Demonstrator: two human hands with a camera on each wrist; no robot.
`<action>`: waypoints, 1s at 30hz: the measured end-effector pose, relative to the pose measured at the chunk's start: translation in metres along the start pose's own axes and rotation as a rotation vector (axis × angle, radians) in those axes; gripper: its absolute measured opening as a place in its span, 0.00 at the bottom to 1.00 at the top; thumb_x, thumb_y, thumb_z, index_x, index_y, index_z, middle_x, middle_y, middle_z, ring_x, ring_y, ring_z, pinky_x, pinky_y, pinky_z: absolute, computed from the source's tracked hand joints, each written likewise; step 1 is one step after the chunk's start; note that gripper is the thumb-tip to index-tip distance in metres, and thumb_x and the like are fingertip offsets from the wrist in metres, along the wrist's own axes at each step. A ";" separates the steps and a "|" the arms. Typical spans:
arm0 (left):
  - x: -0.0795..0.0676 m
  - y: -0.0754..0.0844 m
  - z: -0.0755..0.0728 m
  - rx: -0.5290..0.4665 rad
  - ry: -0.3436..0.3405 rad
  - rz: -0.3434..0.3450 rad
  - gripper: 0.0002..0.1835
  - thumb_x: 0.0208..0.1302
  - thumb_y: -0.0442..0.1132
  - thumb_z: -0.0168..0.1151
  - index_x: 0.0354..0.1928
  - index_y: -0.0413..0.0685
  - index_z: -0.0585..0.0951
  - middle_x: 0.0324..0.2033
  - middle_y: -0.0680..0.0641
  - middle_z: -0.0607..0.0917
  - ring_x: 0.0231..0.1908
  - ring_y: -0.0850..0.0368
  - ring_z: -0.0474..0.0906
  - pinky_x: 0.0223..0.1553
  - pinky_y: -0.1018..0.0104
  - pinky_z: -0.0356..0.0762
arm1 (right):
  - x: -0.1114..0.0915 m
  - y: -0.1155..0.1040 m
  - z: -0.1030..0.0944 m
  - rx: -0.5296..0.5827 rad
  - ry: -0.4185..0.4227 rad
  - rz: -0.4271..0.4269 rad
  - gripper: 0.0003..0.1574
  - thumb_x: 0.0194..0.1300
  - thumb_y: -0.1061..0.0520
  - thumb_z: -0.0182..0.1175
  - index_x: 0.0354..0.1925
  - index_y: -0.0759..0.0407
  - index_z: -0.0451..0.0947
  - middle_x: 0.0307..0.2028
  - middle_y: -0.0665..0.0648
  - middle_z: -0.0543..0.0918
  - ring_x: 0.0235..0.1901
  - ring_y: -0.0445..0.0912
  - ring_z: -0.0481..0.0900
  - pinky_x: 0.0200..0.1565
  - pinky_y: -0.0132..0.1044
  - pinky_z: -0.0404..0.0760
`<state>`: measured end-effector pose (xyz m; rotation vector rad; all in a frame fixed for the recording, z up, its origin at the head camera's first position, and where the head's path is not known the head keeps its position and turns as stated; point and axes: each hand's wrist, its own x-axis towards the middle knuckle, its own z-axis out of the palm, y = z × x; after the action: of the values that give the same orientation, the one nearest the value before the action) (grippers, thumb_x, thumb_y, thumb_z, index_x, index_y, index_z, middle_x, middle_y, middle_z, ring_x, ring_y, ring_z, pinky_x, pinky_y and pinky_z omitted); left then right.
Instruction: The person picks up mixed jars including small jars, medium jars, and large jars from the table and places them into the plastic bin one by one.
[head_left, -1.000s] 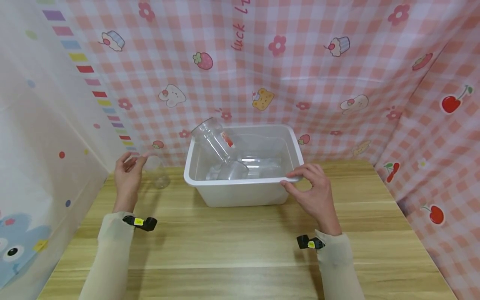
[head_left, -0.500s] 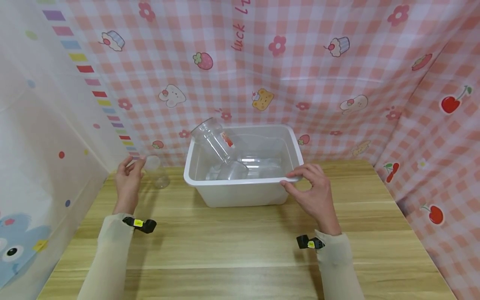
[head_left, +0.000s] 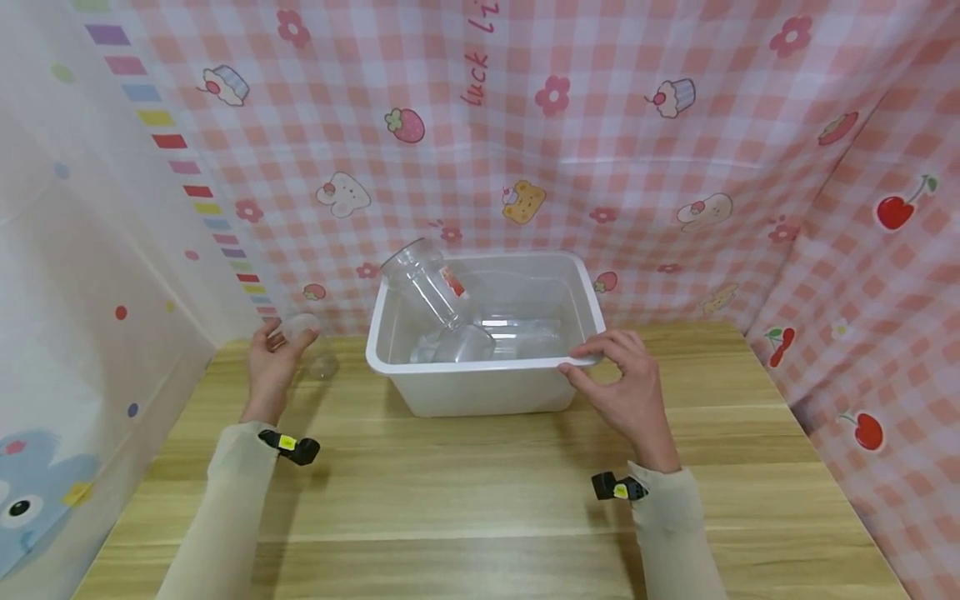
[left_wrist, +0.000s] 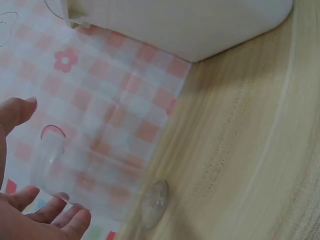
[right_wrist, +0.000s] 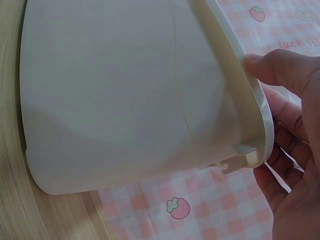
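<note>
A clear plastic jar (head_left: 322, 363) stands upright on the table, left of a white plastic tub (head_left: 480, 392). My left hand (head_left: 276, 362) is at the jar's top, thumb on the near side and fingers on the far side. In the left wrist view the thumb (left_wrist: 20, 112) stays apart from the jar (left_wrist: 90, 175), while the fingertips (left_wrist: 75, 222) are close against its side; contact is hard to tell. With thumb and fingers, my right hand (head_left: 626, 387) grips the tub's rim at the near right corner, as the right wrist view also shows.
Inside the tub, one clear jar (head_left: 427, 287) with a red label leans on the left rim. Another clear container (head_left: 465, 342) lies below it. A checked cloth (head_left: 555, 150) hangs behind the wooden table (head_left: 450, 500).
My left hand has moved right, from beside the jar to around its top. The right hand keeps its grip on the tub rim. The head view has shifted slightly.
</note>
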<state>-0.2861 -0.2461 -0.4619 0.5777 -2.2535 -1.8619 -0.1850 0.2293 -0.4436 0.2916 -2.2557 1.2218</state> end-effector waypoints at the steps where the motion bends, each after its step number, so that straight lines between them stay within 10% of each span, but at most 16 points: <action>1: 0.001 -0.002 0.000 0.015 -0.006 -0.002 0.47 0.65 0.49 0.70 0.80 0.52 0.56 0.76 0.39 0.61 0.72 0.49 0.62 0.66 0.60 0.69 | 0.000 0.000 0.000 0.001 0.000 0.001 0.12 0.53 0.56 0.80 0.35 0.54 0.88 0.41 0.52 0.87 0.49 0.43 0.74 0.53 0.44 0.73; 21: 0.000 -0.011 0.001 0.082 0.068 0.047 0.36 0.68 0.45 0.69 0.73 0.43 0.67 0.64 0.44 0.74 0.53 0.65 0.73 0.53 0.77 0.75 | -0.001 0.001 0.000 -0.005 -0.002 0.004 0.13 0.52 0.57 0.81 0.35 0.53 0.88 0.41 0.52 0.87 0.49 0.43 0.74 0.54 0.45 0.74; 30: -0.009 0.003 -0.003 0.069 0.067 0.022 0.35 0.67 0.49 0.69 0.72 0.48 0.68 0.62 0.50 0.75 0.61 0.58 0.74 0.52 0.76 0.74 | -0.001 0.000 0.000 -0.010 0.003 -0.009 0.12 0.52 0.58 0.80 0.35 0.54 0.88 0.40 0.52 0.87 0.48 0.44 0.74 0.52 0.43 0.73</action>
<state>-0.2780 -0.2447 -0.4570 0.6145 -2.2792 -1.7341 -0.1845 0.2289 -0.4439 0.2957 -2.2547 1.2057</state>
